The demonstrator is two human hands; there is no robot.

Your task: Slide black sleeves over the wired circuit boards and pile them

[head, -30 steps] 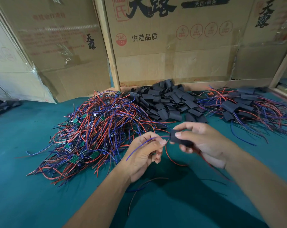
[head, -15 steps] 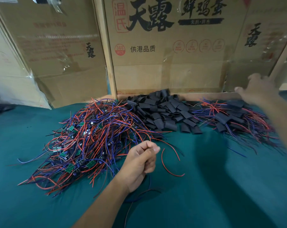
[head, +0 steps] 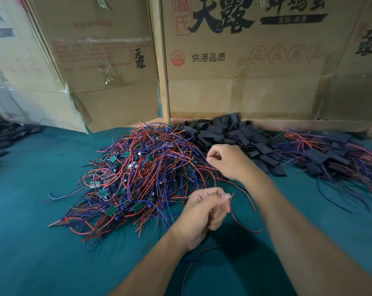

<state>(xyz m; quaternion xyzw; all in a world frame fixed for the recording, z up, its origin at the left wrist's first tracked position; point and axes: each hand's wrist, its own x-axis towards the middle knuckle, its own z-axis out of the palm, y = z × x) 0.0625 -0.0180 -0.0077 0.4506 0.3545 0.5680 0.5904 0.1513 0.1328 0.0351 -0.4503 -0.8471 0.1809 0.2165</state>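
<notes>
Teal worktop walled by cardboard

Printed, taped cardboard boxes [head: 244, 60] stand along the far edge of the teal cloth-covered worktop [head: 42, 242].

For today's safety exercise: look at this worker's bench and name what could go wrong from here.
The right hand reaches into the tangled wire heap; pulling one board could drag its neighbours out. The left hand pinches a red wire that could snag. The loose sleeves lie against the heap and may get mixed in.
</notes>
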